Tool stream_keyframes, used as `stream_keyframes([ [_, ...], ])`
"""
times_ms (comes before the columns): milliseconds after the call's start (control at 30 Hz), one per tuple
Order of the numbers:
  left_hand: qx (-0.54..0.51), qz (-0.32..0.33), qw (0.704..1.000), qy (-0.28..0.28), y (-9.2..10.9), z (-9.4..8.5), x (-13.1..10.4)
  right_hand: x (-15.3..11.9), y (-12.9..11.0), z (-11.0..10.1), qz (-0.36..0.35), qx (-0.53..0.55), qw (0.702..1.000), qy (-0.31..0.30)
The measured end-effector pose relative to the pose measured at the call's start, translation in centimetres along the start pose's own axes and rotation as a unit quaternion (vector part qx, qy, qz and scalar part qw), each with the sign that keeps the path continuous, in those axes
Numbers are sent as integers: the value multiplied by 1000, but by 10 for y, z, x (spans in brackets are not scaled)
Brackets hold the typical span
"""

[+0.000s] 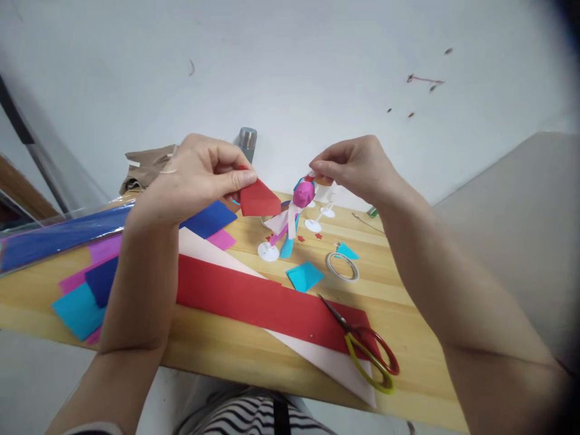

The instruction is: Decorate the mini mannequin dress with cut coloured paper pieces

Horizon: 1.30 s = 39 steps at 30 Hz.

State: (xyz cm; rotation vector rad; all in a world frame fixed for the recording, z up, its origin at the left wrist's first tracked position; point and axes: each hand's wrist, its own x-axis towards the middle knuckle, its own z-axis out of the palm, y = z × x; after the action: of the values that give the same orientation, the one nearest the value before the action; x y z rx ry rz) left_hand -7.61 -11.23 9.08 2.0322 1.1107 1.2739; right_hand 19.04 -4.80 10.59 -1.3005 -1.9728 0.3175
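- Counter (408, 314): work looks partway along, with shaped paper, loose pieces and broad flat sheets spread over it.
- Red strip (235, 296), lying across a pale pink sheet (324, 364): both long and flat, apparently stock left to use.
- Left hand (203, 169): grip pinching a red piece, raised over the counter.
- Right hand (356, 163): grip pressed together just above a pink bundle; anything caught between the fingertips is too small to tell.
- Scissors (348, 329): resting across the strip's right end, in the way of lifting it.
- Pink bundle (304, 194): a rounded head with pale and cyan tails, seemingly well shaped.
- Red piece (260, 202): beside the bundle, evidently not yet worked into anything.
- Cyan piece (305, 277): loose, near the tape ring (355, 272).
- White disc (268, 251): below the tails.
- Red scraps (318, 236): tiny, strewn behind.
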Motion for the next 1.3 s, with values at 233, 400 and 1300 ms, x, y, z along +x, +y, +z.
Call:
stream_keyframes([
  [233, 26, -1, 983, -182, -23, 8, 14, -5, -8, 6, -5, 21, 1000, 8],
  [400, 17, 23, 960, -278, -35, 27, 23, 1, -4, 9, -19, 38, 999, 13],
  [1300, -87, -20, 919, -383, -45, 70, 24, -130, 27, 52, 92, 178, 977, -72],
])
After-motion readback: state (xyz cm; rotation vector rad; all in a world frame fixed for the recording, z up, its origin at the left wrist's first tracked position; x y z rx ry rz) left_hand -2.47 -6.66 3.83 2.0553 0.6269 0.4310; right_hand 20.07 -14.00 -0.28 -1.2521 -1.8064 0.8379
